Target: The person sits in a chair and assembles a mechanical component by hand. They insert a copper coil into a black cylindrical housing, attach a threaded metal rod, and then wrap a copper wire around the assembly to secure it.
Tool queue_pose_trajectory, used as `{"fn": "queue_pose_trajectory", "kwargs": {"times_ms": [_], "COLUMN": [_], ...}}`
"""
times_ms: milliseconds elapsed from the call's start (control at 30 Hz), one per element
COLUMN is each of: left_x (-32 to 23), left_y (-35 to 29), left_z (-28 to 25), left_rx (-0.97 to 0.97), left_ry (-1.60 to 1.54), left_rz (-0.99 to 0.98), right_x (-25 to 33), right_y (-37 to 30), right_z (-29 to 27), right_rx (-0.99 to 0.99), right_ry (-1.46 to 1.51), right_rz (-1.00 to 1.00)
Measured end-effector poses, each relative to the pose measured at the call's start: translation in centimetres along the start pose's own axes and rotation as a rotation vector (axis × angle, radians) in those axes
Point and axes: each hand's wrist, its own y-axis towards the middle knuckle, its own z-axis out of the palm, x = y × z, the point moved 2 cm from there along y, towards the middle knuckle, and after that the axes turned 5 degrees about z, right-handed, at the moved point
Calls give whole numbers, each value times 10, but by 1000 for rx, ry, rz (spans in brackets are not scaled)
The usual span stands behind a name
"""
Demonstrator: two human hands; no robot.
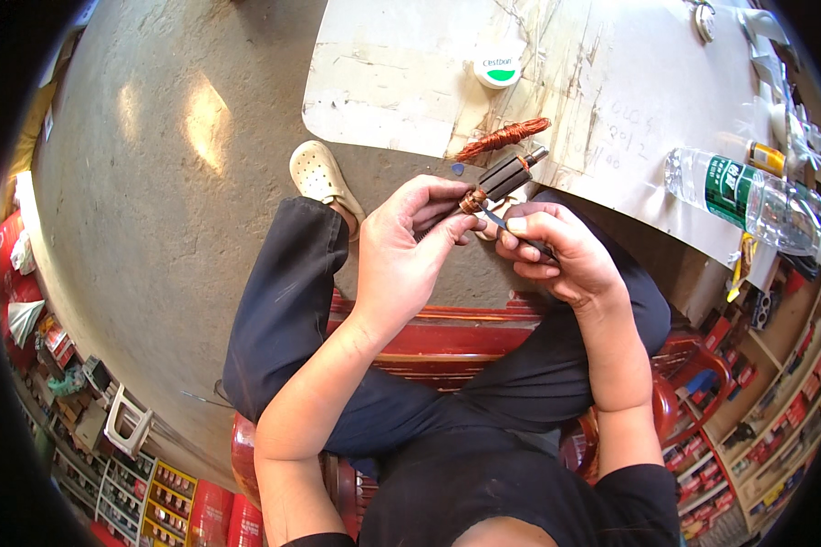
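Note:
My left hand (405,246) is closed around one end of a motor armature (504,179), a dark slotted core with copper windings and a metal shaft. The armature tilts up to the right, its shaft end near the table's front edge. Between the thumb and fingers of my right hand (566,251) is a thin dark flat-bladed tool (493,217). Its tip meets the copper winding beside my left fingertips; whether it presses into the wire is too small to tell. A twisted bundle of copper wire (504,138) lies on the table just beyond the armature.
The worn white table (383,82) spans the upper right. On it stand a round white tub (497,68) with a green mark and a lying clear plastic bottle (743,201). I sit on a red wooden bench (447,339). Stocked shelves (775,401) line the right side.

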Motion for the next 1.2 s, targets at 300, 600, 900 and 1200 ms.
{"fn": "queue_pose_trajectory", "kwargs": {"times_ms": [300,600,900,1200], "left_x": [-2,-11,-7,-5], "left_y": [3,4,5,7], "left_z": [-5,-5,-6,-5], "left_rx": [-8,20,51,57], "left_ry": [170,297,247,180], "left_rz": [134,162,147,89], "right_x": [-1,3,3,1], "right_y": [3,-4,-4,-1], "right_z": [-4,9,2,-2], "right_rx": [18,-145,-116,-64], "right_ry": [21,-247,-130,-94], "right_rz": [-10,-117,-134,-103]}}
